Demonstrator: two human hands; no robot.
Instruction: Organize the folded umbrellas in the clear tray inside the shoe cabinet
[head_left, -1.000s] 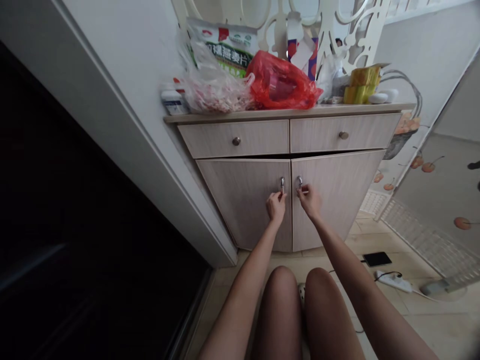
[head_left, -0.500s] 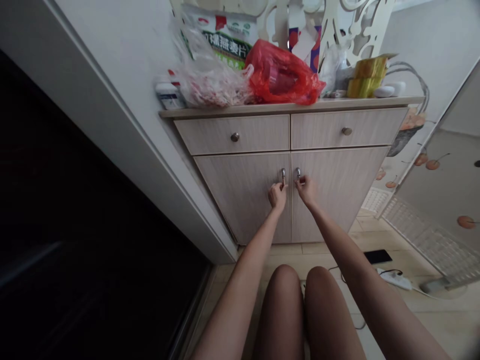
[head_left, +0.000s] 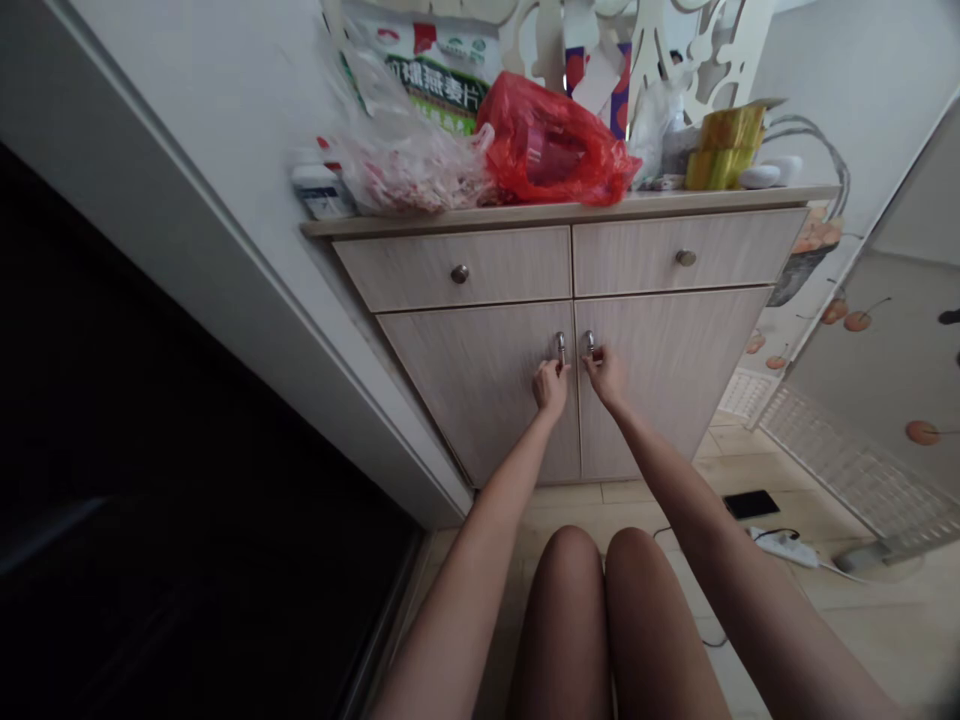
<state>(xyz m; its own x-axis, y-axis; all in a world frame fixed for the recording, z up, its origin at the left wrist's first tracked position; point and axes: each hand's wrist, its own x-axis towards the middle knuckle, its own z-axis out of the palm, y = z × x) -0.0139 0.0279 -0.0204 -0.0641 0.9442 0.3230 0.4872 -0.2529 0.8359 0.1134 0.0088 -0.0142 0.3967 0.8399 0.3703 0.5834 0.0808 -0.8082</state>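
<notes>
In front of me stands a pale wood-grain cabinet with two drawers above two closed doors. My left hand point(head_left: 551, 385) is closed on the metal handle point(head_left: 560, 345) of the left door point(head_left: 472, 380). The other metal handle point(head_left: 589, 341), on the right door point(head_left: 667, 380), is pinched by my right hand point(head_left: 604, 377). Both handles sit near the middle seam, and their lower ends are partly covered by my fingers. Round knobs mark the left drawer point(head_left: 405, 275) and the right drawer point(head_left: 750, 247).
On the cabinet top point(head_left: 660, 203) lie a red plastic bag point(head_left: 600, 160), a clear bag point(head_left: 420, 175), a white bottle point(head_left: 322, 190) and yellow tape rolls point(head_left: 724, 150). A phone point(head_left: 751, 504) and a power strip point(head_left: 784, 547) rest on the floor at right. My knees are below.
The view has shifted slightly, so the cabinet sits a little further left in it. Both hands stay at the handles, and the doors remain closed.
</notes>
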